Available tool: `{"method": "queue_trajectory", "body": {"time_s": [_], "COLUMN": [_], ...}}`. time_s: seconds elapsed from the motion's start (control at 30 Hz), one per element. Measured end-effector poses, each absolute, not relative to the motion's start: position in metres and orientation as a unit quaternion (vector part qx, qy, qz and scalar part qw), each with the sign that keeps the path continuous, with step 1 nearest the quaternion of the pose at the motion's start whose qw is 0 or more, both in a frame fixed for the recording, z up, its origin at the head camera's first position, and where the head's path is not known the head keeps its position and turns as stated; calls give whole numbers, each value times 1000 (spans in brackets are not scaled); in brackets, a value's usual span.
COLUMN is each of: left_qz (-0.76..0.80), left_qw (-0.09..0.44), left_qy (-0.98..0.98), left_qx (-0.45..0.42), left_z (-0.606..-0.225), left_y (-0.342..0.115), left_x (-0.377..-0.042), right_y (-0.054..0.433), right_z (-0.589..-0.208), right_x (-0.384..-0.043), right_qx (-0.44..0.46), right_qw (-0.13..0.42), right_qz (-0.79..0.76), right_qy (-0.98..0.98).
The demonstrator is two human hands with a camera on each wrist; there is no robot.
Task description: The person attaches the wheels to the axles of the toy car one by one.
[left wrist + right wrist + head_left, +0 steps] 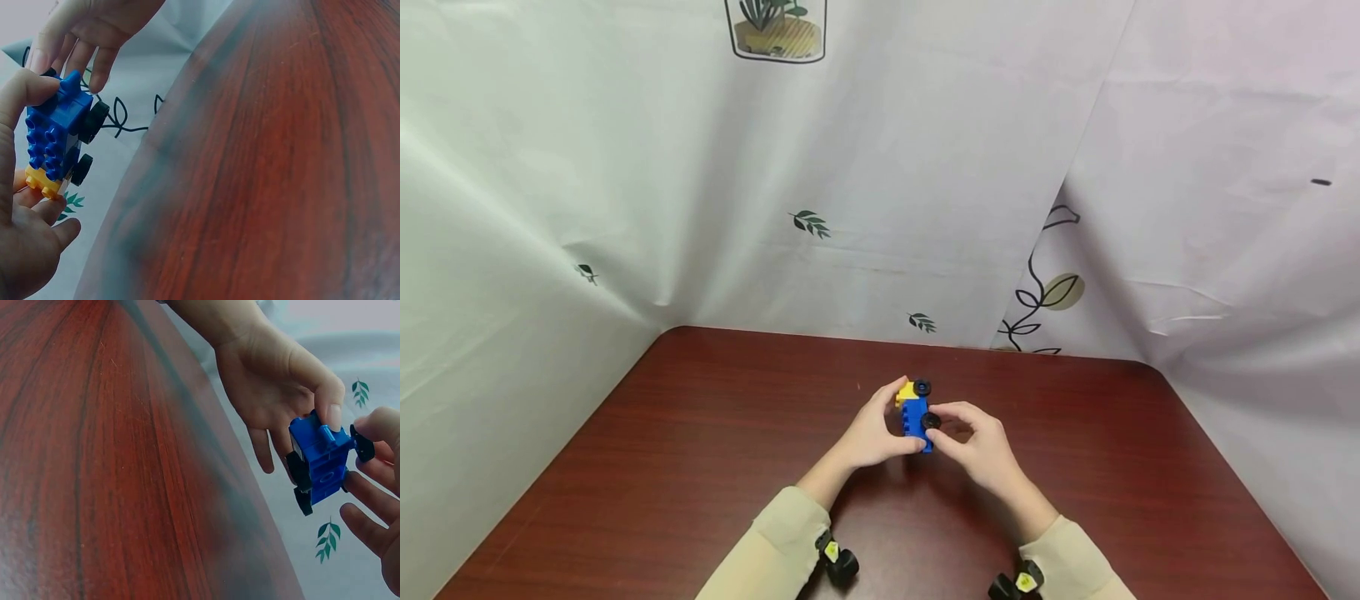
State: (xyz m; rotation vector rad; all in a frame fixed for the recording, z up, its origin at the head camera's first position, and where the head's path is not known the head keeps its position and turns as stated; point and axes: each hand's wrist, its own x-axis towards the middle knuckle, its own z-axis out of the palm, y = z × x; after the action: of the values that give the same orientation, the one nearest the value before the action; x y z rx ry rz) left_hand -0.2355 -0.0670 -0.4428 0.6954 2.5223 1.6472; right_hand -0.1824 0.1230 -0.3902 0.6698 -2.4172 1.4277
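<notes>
A small toy car [914, 419] of blue and yellow studded blocks is held above the table, tilted up on end. My left hand [871, 432] grips it, thumb on the blue end and fingers at the yellow block [42, 180]. My right hand [981, 446] pinches a black wheel [362, 445] at the car's side between thumb and fingers. In the right wrist view the blue underside [327, 478] faces the camera, with other black wheels [300, 472] on the opposite side. The left wrist view shows the studs and two wheels [94, 122].
The reddish-brown wooden table [700, 433] lies beneath both hands. A pale cloth [910, 167] with leaf prints hangs behind it and along its sides. Each sleeved wrist carries a black camera [842, 567].
</notes>
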Motion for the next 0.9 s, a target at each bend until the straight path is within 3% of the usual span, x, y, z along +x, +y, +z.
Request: {"method": "queue_trajectory", "body": {"time_s": [0.2, 0.47, 0.73, 0.9], "left_qz": [527, 501, 503, 514], "left_qw": [23, 5, -8, -8], "left_qy": [819, 832, 831, 823], "left_qx": [224, 239, 238, 240], "left_z": [-444, -441, -435, -436], "left_y": [-66, -60, -57, -58], "left_x": [-234, -226, -223, -224], "right_y": [124, 127, 125, 126], "right_z": [-399, -431, -425, -420], "right_x": [-186, -199, -198, -197], "right_qx": [258, 196, 71, 58], "right_qw": [135, 128, -30, -105], "right_qz": [494, 557, 645, 656], "right_qy": [-819, -797, -760, -745]}}
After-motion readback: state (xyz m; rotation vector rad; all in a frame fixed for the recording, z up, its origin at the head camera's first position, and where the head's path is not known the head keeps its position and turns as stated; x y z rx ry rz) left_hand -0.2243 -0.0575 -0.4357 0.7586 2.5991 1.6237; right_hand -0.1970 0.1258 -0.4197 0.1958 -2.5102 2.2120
